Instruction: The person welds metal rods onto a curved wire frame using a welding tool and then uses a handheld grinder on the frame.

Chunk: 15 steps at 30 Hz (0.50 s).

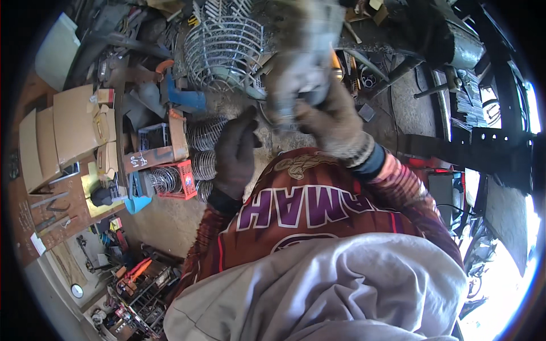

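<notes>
Blurry grey thing point(301, 54) is just past the right grip point(338, 122), which seems to touch its near end; I cannot tell how tightly. The left grip point(234, 159) is loose, its thumb a bit apart. Wire rings point(203, 136) sit left of it, a wire cage point(224, 40) ahead.

A brown wooden table point(25, 230) at the left carries an opened tan cardboard box point(71, 133), a flat yellow piece point(91, 186) and slim grey metal tools point(50, 200). On the dull grey-brown floor point(165, 219) appear a red plastic crate point(188, 181) and coiled silvery metal rings point(203, 135) beside it.
</notes>
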Motion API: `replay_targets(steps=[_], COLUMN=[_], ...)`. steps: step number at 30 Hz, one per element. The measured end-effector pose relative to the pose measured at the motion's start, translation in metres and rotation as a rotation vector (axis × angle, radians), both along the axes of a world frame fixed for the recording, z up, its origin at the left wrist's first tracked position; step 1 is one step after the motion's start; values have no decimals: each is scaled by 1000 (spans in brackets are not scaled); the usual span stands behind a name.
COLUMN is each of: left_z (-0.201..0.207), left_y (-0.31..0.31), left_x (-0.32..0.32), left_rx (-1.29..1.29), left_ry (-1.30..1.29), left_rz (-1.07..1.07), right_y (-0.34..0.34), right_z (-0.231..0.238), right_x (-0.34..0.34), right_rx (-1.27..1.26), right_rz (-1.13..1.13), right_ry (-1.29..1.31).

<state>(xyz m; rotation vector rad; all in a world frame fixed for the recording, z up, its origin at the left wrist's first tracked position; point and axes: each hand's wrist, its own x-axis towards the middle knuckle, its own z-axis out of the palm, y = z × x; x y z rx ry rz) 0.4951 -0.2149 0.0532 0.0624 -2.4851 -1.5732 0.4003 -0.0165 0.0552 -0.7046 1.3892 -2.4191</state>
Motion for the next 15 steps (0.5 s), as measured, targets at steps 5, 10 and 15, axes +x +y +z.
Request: replay_targets(steps=[5,10,15], left_z=[-21,-1,-17], left_y=[10,35,16], left_x=[8,13,49], left_rx=[-175,457,723], left_ry=[239,101,128], left_rz=[12,305,390], right_y=[-63,-46,31], right_z=[32,47,9], right_x=[8,-23,-182], right_rx=[368,427,1180], right_rz=[-216,-8,-391], right_ry=[441,842,956])
